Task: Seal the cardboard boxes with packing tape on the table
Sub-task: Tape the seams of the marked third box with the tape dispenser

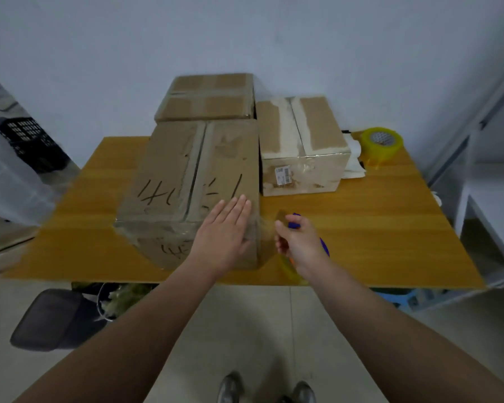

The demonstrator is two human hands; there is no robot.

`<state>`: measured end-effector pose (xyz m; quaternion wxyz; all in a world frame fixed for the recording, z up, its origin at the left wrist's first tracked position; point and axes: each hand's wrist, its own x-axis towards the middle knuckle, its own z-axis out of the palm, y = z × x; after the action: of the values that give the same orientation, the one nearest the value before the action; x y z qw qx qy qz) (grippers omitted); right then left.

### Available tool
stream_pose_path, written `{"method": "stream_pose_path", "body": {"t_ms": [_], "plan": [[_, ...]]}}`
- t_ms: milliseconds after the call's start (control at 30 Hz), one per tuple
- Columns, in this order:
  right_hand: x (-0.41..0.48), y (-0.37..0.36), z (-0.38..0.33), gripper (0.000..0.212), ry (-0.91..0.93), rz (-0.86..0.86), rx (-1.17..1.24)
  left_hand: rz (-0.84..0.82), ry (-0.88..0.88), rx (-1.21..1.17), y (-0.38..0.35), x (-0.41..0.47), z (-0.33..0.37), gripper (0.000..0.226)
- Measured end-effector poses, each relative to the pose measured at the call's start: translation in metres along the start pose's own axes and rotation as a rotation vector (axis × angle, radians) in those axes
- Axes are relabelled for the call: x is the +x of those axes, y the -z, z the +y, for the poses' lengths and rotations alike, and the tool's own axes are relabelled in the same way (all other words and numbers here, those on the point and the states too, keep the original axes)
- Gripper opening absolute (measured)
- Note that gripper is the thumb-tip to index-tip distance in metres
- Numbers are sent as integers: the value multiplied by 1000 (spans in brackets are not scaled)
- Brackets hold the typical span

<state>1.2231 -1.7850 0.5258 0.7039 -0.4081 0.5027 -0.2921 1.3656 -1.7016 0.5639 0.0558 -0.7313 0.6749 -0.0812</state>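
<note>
Both forearms reach forward from the bottom of the view, over the near edge of the wooden bench (376,228). The left hand (224,231) lies flat, palm down, on the near right corner of the front box (181,181). Its fingers are straight and close together, pointing away from the person and pressing on the top face just beside the right edge. The right hand (300,242) is just to the right of that corner and clear of the box, with its fingers curled round the blue handle of a tape dispenser (322,245); the wrist is turned so the back of the hand faces up. The dispenser's yellowish roll shows below the hand, near the bench's front edge. A blurred, translucent strip of tape (269,225) spans the short gap between the box corner and the dispenser. The front box stands on the left half of the bench, flaps closed along a centre seam, with dark handwriting on top. A rear box (210,97) sits right behind it, and a smaller box (300,146) with a printed label stands to the right, close beside both. A spare tape roll (381,144) rests at the far right corner, on some white sheets (354,167).
</note>
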Motion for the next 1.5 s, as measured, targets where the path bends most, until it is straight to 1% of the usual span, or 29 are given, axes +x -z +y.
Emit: {"method": "stream_pose_path", "body": {"t_ms": [200, 300, 367, 400, 433, 500, 533, 567, 600, 667, 733, 867, 933, 1067, 1167, 1267, 1333, 1400, 1500], "plan": [[-9, -23, 17, 32, -89, 75, 177, -8, -49, 16, 2, -8, -30, 71], [-13, -41, 26, 28, -80, 73, 326, 15, -91, 6, -2, -7, -36, 71], [-15, -52, 31, 24, -48, 96, 362, 26, -111, 0, -5, -7, -39, 70], [-15, -56, 33, 23, -25, 115, 325, 29, -116, -5, -7, -7, -39, 71], [-17, -60, 34, 23, 3, 137, 232, 33, -118, -13, -8, -7, -40, 71], [-17, -61, 36, 27, 84, 175, -107, 48, -124, -31, -10, -6, -41, 72], [-17, -58, 36, 30, 155, 192, -292, 58, -131, -39, -11, -5, -42, 72], [-17, -54, 34, 29, 244, 210, -419, 68, -141, -43, -12, -5, -43, 72], [-17, -50, 30, 25, 335, 220, -471, 79, -151, -46, -12, -5, -44, 71], [-18, -42, 19, 14, 454, 177, -450, 94, -168, -53, -12, -4, -45, 71], [-18, -36, 10, 17, 487, 77, -391, 101, -178, -65, -13, -4, -47, 70], [-17, -29, 6, 25, 476, -68, -411, 110, -181, -108, -16, -3, -49, 70], [-13, -28, 5, 31, 474, -101, -442, 112, -180, -126, -17, -3, -49, 72], [-3, -25, 1, 37, 487, -146, -503, 117, -179, -157, -19, -3, -48, 72], [1, -23, 0, 46, 431, -208, -551, 120, -176, -168, -19, -2, -47, 72], [5, -26, -8, 43, 344, -278, -579, 122, -169, -165, -20, -3, -47, 72], [9, -27, -21, 43, 308, -309, -671, 119, -172, -163, -20, -3, -47, 72], [9, -27, -35, 44, 318, -323, -699, 114, -174, -167, -19, -3, -48, 72], [4, -26, -42, 41, 373, -328, -645, 117, -176, -162, -18, -3, -49, 72]]}}
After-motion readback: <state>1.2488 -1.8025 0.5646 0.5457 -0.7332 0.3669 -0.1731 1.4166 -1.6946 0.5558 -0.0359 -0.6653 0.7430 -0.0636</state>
